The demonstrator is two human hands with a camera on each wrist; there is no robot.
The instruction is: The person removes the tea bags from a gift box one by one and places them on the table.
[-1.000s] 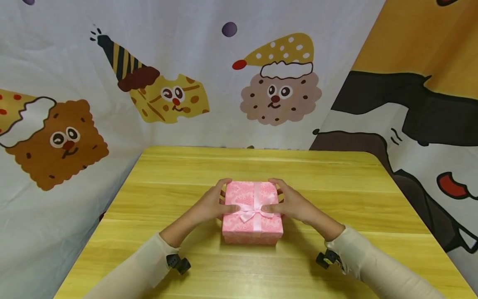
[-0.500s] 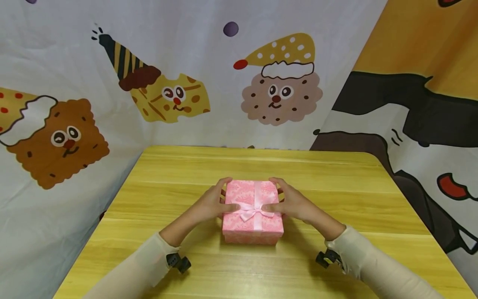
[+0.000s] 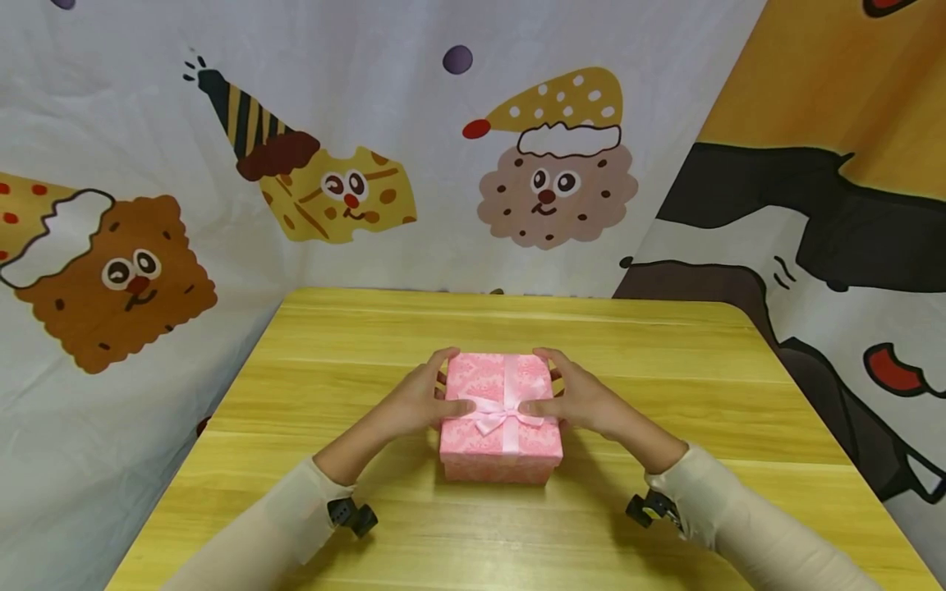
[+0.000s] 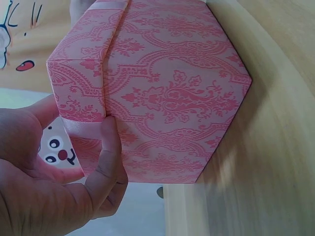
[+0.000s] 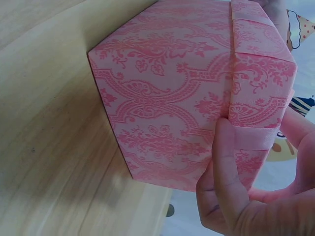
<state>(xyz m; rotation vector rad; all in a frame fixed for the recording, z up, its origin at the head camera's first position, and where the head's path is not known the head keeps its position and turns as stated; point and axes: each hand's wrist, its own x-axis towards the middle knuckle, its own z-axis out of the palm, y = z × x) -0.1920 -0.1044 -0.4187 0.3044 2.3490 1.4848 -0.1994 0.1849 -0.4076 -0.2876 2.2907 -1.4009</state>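
A pink patterned gift box (image 3: 500,469) stands on the wooden table, its lid (image 3: 476,373) tied with a pale pink ribbon and bow (image 3: 508,415). My left hand (image 3: 412,400) grips the lid from the left, thumb on top near the bow. On the opposite side my right hand (image 3: 587,400) holds it likewise. In the left wrist view, fingers (image 4: 109,147) press at the lid's lower edge against the box wall (image 4: 172,93). The right wrist view has matching fingers (image 5: 224,152) at that edge. Whatever the box contains is hidden.
The yellow wood-grain table (image 3: 355,328) extends around the box on all sides. A cloth (image 3: 443,180) printed with cartoon food characters hangs behind it. Small black cameras sit at the left wrist (image 3: 353,517) and the right wrist (image 3: 650,509).
The lid has risen very slightly along with both hands, showing a little more of the box's front wall. The box's base stays in place, and the grip looks the same.
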